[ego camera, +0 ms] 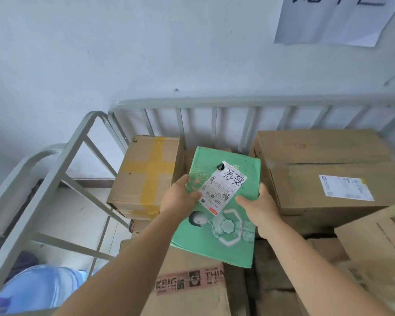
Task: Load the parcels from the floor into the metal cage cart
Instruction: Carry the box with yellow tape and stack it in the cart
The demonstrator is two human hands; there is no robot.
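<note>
My left hand point(180, 197) and right hand point(259, 207) grip the flat green printed cardboard parcel point(219, 208) at centre frame, thumbs on top. Its long axis runs from lower frame up toward the grey metal cage cart's rear rail point(237, 103), between 2 brown cartons.

Count, head view. Green printed parcel point(217, 210): 1, carrying 1 white shipping label point(221, 187). Brown cardboard boxes: 4 distinct — yellow-taped box point(146, 176), large box with a white label point(324, 169), box with printed tape point(187, 290), box at right edge point(379, 242); more beneath, number unclear. Metal cage cart point(214, 103): 1. Hands: 2. Paper sign on wall point(333, 19): 1.
</note>
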